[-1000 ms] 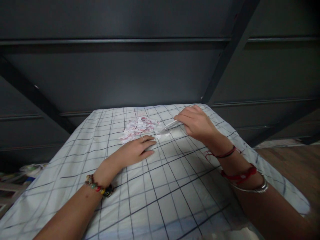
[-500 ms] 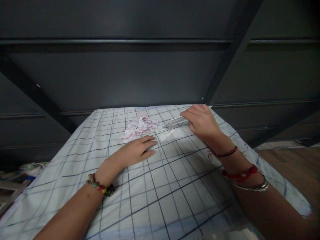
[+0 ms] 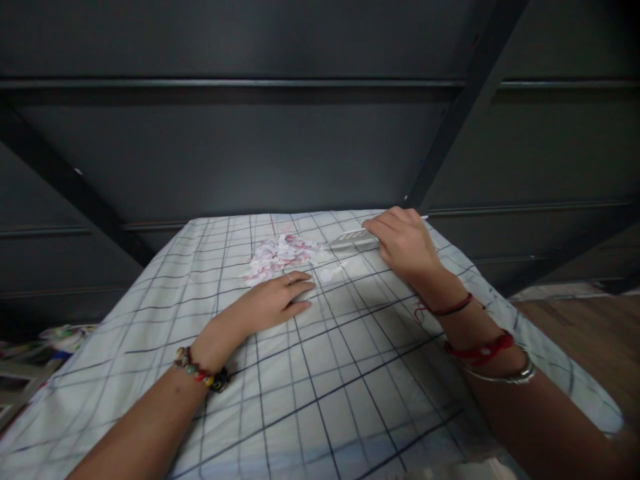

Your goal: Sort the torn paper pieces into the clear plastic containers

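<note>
My left hand [image 3: 267, 305] lies on the checked tablecloth [image 3: 320, 387] with its fingers stretched out and somewhat apart, holding nothing. Just beyond its fingertips is a pile of torn paper scraps [image 3: 283, 255], white with pinkish red. My right hand [image 3: 404, 241] is closed round a flat white tool with slots [image 3: 350, 239]; the grip hides its middle, so I cannot tell its exact kind. Its narrow tip points left and reaches the pile's right edge. A few white scraps [image 3: 333, 273] lie apart, between the left fingertips and the tool.
Behind the table stands a dark grey metal panel [image 3: 270, 153] with crossing bars. At the lower left is a pale shelf or rack [image 3: 23, 370] with blurred items on it. Brown floor [image 3: 585, 327] shows at the right. Something pale and blurred sits at the bottom edge.
My right hand has shifted very slightly to the right and tipped the slotted tool a little. My left hand and the paper pile look the same.
</note>
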Tool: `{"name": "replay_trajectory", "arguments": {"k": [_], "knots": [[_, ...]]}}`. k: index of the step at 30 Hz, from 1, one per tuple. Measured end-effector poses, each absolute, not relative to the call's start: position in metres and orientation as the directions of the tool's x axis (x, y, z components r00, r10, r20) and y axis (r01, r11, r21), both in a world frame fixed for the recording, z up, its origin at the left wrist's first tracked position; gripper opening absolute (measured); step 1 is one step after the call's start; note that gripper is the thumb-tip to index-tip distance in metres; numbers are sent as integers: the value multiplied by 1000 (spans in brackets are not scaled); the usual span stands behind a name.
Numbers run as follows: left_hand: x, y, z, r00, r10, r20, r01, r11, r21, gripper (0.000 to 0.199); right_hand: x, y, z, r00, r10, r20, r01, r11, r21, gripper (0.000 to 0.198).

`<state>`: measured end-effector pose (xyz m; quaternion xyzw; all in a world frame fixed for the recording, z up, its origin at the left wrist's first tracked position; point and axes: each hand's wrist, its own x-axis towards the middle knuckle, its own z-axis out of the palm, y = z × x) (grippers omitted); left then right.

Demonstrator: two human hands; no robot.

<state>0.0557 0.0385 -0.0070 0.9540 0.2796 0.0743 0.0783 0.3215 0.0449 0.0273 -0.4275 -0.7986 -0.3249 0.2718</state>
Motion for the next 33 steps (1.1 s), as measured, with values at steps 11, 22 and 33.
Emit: {"name": "replay_trajectory", "arguments": {"k": [11,22,33], "knots": [[56,39,-6,834,541,108,518,-835,184,35,316,42,29,-538,467,702,809,521,273,32],[56,38,-7,835,536,128,510,-839,188,34,314,42,27,-558,436,706,749,631,202,32],[39,44,12,776,627,60,615,-775,142,28,308,39,26,-539,500,678,727,683,74,33]]}}
